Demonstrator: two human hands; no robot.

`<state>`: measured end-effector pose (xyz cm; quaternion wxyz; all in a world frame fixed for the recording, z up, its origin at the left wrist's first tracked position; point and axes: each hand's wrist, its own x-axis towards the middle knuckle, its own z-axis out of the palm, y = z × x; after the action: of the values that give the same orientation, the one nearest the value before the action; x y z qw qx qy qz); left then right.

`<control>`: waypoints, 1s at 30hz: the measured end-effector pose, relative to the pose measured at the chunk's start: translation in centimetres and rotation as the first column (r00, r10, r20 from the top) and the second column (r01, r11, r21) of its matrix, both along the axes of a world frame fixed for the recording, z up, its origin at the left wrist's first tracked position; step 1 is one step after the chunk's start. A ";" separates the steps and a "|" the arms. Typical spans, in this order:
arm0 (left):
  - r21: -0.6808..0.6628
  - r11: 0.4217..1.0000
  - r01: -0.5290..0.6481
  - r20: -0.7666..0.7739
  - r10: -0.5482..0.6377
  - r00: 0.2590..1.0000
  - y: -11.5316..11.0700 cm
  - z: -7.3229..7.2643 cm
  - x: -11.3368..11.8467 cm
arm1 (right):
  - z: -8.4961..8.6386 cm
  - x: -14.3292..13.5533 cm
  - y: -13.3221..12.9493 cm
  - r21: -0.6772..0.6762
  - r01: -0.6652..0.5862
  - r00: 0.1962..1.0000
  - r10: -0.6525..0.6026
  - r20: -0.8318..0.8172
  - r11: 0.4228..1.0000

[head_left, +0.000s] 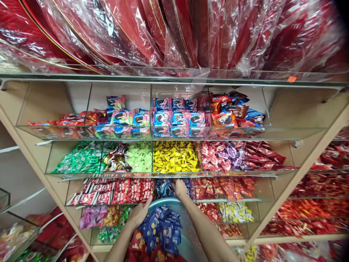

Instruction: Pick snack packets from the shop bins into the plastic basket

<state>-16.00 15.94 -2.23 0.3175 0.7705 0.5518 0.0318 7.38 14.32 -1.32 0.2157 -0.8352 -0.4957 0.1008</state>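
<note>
A light blue plastic basket [188, 233] holds dark blue candy packets [166, 229] on top of red ones [137, 242]. My left hand [140, 213] is at the basket's left rim, its fingers wrapped over the edge. My right hand [180, 188] reaches past the far rim into a shelf compartment of dark blue packets [164, 187]. Its fingers are curled down among them, and what they hold, if anything, is hidden. Left of that compartment stand red and white packets [133, 191]; red packets [218, 187] lie to its right.
Above are shelves with glass fronts [177, 174], holding yellow sweets [176, 156], green sweets [81, 156] and blue and pink packets [178, 118]. Red items in clear plastic [174, 32] hang over the top glass shelf edge [122, 78]. Wooden side panels slant at both sides.
</note>
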 end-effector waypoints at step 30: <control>-0.038 0.999 -0.014 0.049 0.016 0.999 -0.8 0.7 0.0 | 1.7 0.4 -6.4 0.341 0.148 0.439 0.247 -0.864 0.929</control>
<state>-16.01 15.15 -1.53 0.3453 0.7592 0.5500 0.0429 7.74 7.93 0.38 0.5934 -0.5827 -0.3399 0.4391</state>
